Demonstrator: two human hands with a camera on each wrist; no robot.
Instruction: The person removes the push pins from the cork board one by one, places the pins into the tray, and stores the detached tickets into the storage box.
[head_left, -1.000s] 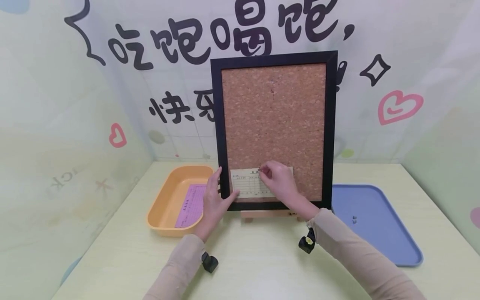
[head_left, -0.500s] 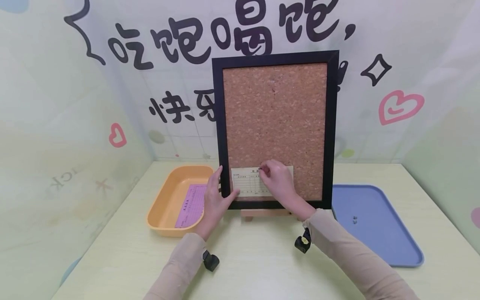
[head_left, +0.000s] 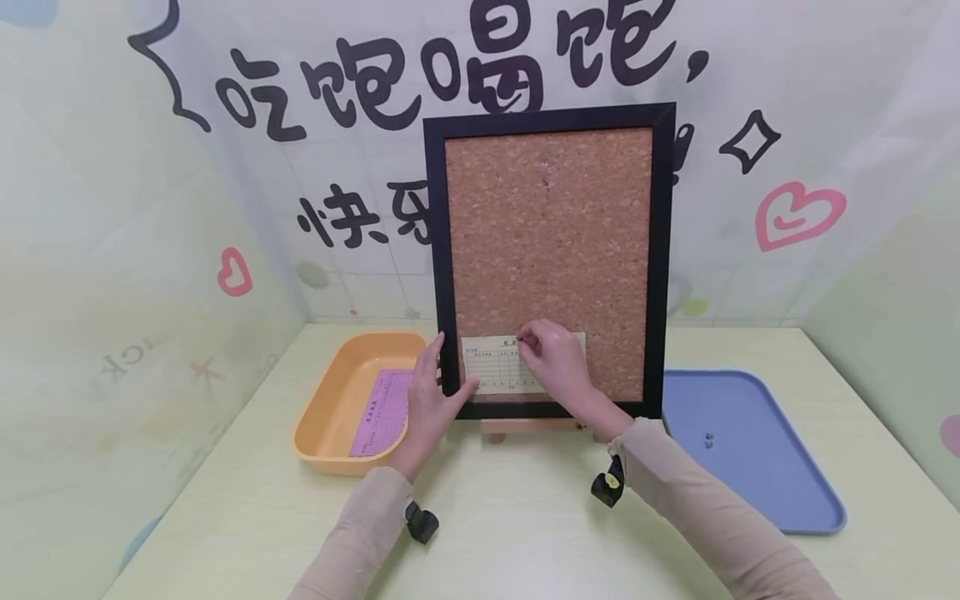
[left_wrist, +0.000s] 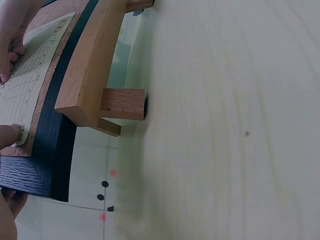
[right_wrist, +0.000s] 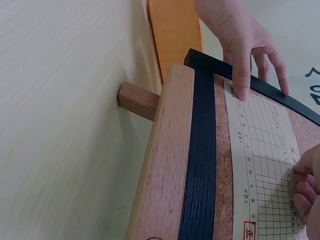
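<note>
A cork board (head_left: 551,242) in a black frame (head_left: 658,267) leans upright on a wooden stand (head_left: 525,427). Against its lower part lies a cream printed form (head_left: 487,368) with a ruled table. My left hand (head_left: 430,398) grips the frame's lower left side, its thumb pressing the form's left end and its fingers around the outer edge, as the right wrist view shows. At the form's top middle, my right hand (head_left: 558,360) pinches a small dark pin (head_left: 520,339), mostly hidden by the fingertips; the hand also covers much of the form's right half.
On the left is an orange tray (head_left: 311,433) holding a purple printed form (head_left: 381,412). A flat blue tray (head_left: 772,475) on the right carries small greyish pins (head_left: 708,440). Behind the board hangs a printed backdrop (head_left: 360,275).
The right wrist has shifted very slightly left, while its fingertips stay at the same spot on the form. The left hand keeps its hold on the frame.
</note>
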